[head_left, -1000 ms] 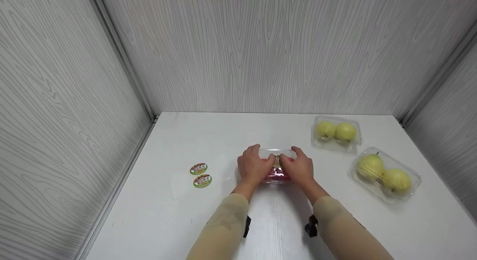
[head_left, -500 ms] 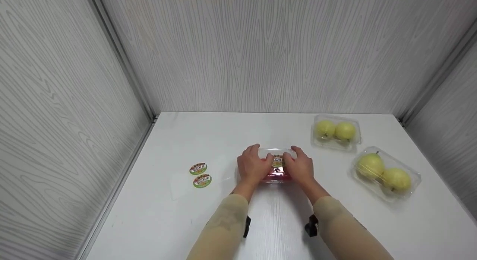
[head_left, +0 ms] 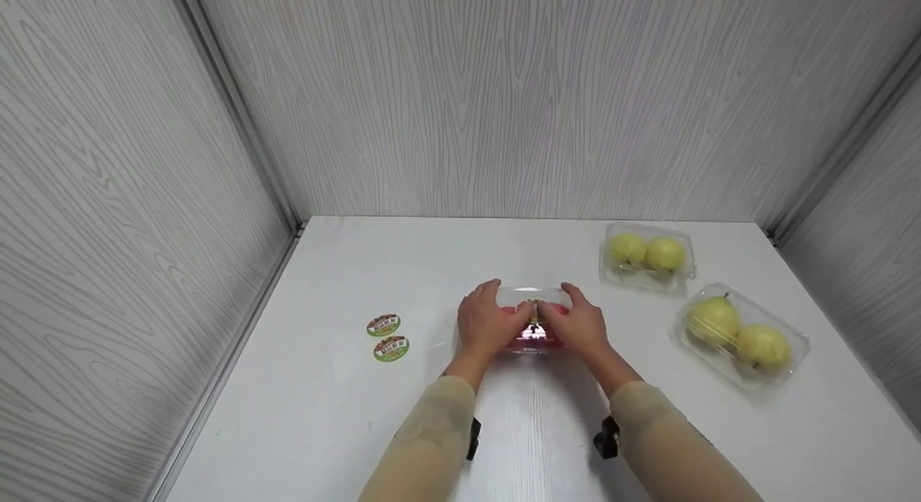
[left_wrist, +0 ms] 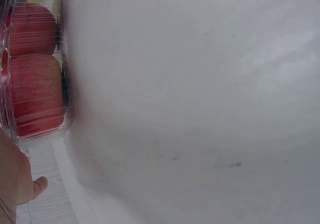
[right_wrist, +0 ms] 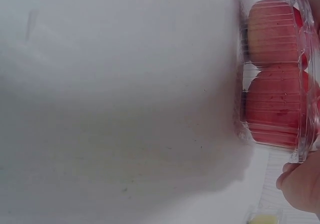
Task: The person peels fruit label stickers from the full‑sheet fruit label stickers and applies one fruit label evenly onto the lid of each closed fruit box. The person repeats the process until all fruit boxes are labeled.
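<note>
A clear plastic clamshell box (head_left: 534, 295) with red apples (right_wrist: 275, 106) inside rests on the table before me. On its lid lies an oval sticker (head_left: 534, 313), partly covered by my thumbs. My left hand (head_left: 487, 322) grips the box's left side, its thumb pressing on the lid by the sticker. From the right, my right hand (head_left: 581, 326) holds the box the same way, thumb against the sticker's other side. Both wrist views show two apples through the ribbed box wall; in them the hands are mostly cut off at the frame edge.
Two oval stickers (head_left: 389, 349) lie to the left on a clear backing sheet (head_left: 347, 362). At the right stand two clear boxes, one farther back (head_left: 647, 279) and one nearer (head_left: 745, 336), each holding two yellow-green pears. Grey wood-grain panels (head_left: 504, 106) enclose the white table (head_left: 288, 423).
Half a second ago my thumbs were spread apart and showed more of the lid's sticker; now they have closed in over it again. The box has stayed in place.
</note>
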`<state>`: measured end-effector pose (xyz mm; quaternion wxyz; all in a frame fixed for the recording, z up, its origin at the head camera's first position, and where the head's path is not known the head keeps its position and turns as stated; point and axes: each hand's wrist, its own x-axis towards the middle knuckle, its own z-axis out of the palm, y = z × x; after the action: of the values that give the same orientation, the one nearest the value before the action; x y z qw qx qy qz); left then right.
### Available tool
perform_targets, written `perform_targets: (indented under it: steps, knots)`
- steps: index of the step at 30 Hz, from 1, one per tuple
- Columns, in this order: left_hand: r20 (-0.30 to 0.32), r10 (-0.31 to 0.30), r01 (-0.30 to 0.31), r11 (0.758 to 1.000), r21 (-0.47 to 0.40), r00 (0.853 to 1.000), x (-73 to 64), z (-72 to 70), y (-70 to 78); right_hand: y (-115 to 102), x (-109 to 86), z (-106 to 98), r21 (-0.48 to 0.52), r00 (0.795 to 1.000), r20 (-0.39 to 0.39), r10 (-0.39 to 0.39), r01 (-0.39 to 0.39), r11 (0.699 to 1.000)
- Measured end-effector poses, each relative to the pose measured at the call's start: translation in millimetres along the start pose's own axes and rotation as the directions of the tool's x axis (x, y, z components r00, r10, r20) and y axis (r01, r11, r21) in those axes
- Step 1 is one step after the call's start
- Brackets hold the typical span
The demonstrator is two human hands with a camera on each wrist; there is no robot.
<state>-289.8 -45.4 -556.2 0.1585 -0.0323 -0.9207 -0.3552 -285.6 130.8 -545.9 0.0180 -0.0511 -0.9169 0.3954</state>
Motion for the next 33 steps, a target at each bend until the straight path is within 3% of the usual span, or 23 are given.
perform_targets:
  steps: [20, 33]
  knots:
    - [-0.012, 0.021, -0.021, 0.998, 0.057, 1.000, -1.1, 3.3, -1.2, 0.4, -3.5, 1.2, 0.002, 1.000, -0.006, -0.009, 0.009, 1.000]
    - [0.016, 0.015, -0.017, 0.994, 0.111, 1.000, 0.3, 3.7, -2.0, 0.6, -2.1, 2.2, 0.010, 1.000, 0.000, 0.012, -0.012, 1.000]
